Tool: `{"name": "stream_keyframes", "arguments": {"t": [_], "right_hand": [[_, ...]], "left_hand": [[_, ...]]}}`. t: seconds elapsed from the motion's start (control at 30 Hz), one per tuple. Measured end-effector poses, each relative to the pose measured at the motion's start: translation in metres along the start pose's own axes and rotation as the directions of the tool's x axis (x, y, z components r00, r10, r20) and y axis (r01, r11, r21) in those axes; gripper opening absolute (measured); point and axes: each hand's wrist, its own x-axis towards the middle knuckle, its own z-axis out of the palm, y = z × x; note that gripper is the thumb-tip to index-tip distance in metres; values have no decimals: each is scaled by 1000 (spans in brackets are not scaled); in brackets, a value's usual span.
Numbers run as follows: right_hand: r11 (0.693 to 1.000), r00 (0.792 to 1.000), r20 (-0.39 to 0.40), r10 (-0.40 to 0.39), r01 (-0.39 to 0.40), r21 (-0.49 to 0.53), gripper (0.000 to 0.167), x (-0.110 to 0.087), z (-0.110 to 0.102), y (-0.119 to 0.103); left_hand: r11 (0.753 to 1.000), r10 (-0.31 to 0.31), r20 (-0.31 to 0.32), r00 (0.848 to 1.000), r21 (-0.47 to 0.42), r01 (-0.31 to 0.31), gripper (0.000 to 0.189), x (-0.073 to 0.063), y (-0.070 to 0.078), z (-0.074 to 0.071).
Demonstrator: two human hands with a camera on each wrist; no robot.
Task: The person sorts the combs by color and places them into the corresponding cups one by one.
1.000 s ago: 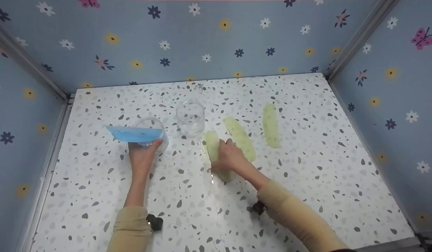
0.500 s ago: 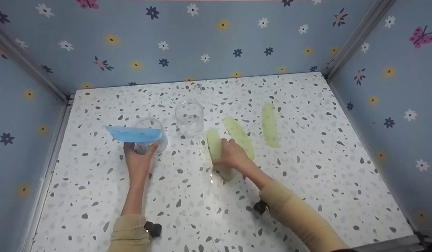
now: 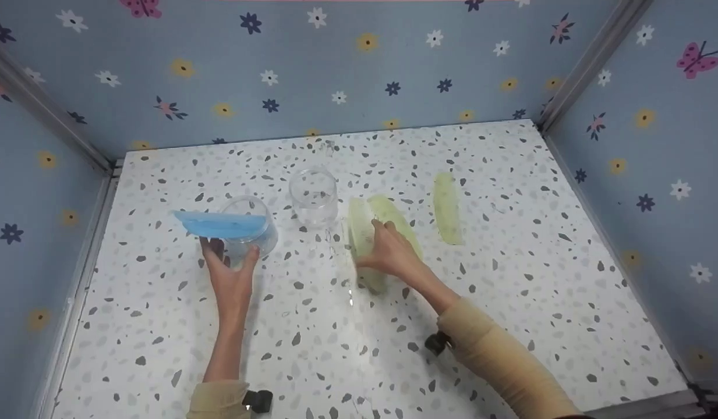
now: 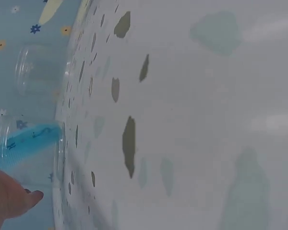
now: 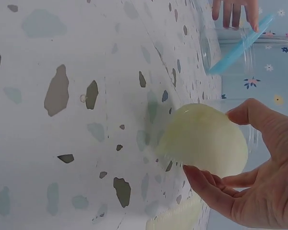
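Note:
Between the thumb and fingers of my right hand [image 3: 389, 250] is a pale green comb [image 5: 206, 136], pinched along its length, with teeth showing at its lower edge in the right wrist view. It lies just left of a second pale green comb [image 3: 400, 220] and overlaps it in the head view. Farther right lies another pale green comb [image 3: 448, 208]. My left hand [image 3: 232, 285] has its thumb and fingers spread at the near side of a clear cup [image 3: 268, 237]. A blue comb [image 3: 219, 224] leans in that cup, one end sticking out to the left.
Another clear cup [image 3: 315, 201] stands between the first cup and the green combs. All of it is on a white speckled tabletop [image 3: 312, 343], bounded at the back and sides by blue flower-patterned walls [image 3: 347, 64].
My left hand has let go of the cup and drawn back toward me, its fingers spreading. My right hand has shifted the pale green comb slightly away from me, closer to the one beside it.

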Motion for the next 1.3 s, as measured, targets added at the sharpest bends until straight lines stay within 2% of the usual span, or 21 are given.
{"name": "stream_keyframes", "arguments": {"t": [0.07, 0.1, 0.17, 0.23, 0.3, 0.53, 0.67, 0.87, 1.03, 1.17, 1.3], "right_hand": [[999, 998, -40, 42, -42, -15, 101, 28, 27, 23], [998, 996, -72, 58, -59, -13, 103, 38, 37, 31], [998, 995, -85, 61, -61, 2, 104, 44, 41, 37], [999, 995, -91, 48, -46, 28, 107, 46, 40, 41], [999, 995, -101, 25, -20, 45, 107, 48, 39, 44], [994, 991, -132, 17, -3, 106, 106, 46, 32, 45], [992, 990, -139, 11, 6, 123, 106, 46, 31, 46], [991, 987, -162, 8, 14, 134, 103, 46, 30, 47], [988, 983, -185, -13, 41, 149, 102, 46, 30, 48], [987, 977, -210, -27, 60, 152, 103, 46, 31, 48], [985, 973, -228, -28, 66, 162, 105, 46, 31, 48]], "left_hand": [[1000, -19, 28, 999, 6, 19, 108, 22, -50, -10], [1000, -14, 50, 999, 4, 14, 110, 27, -67, -13], [1000, -10, 36, 999, 7, 9, 108, 27, -80, -10], [1000, -5, 15, 1000, 2, 5, 106, 22, -83, -6], [1000, -6, 0, 1000, 2, 6, 105, 14, -79, -1], [1000, 14, -9, 1000, 19, -14, 102, -14, -49, 18], [999, 40, -13, 999, 14, -39, 101, -22, -45, 26], [998, 29, 10, 1000, 59, -30, 100, -19, -60, 35], [993, 54, 49, 997, 101, -59, 102, -13, -77, 39], [991, 73, 71, 995, 111, -81, 101, -10, -78, 41], [991, 65, 92, 994, 113, -76, 100, -7, -75, 44]]}}
